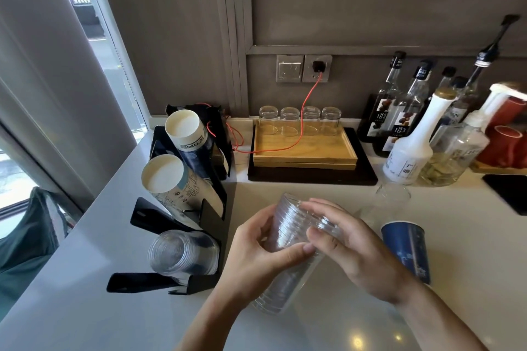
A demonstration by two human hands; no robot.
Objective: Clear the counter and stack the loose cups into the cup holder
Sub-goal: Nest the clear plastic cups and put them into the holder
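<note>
A stack of clear plastic cups (288, 225) is tilted over the white counter, held between both hands. My left hand (256, 253) grips its left side, and my right hand (353, 245) covers its upper right part. To the left stands a black cup holder (211, 216) with two stacks of paper cups (176, 179) in its upper slots and a stack of clear cups (182, 252) in the lowest slot. A blue paper cup (407, 251) stands upside down on the counter beside my right wrist. Another clear plastic cup (392, 194) lies behind my right hand.
A wooden tray (305, 151) with several upturned glasses sits at the back on a black mat, with a red cable across it. Syrup bottles (410, 122) and red mugs (507, 139) crowd the back right. A black mat (510, 191) lies at the right edge.
</note>
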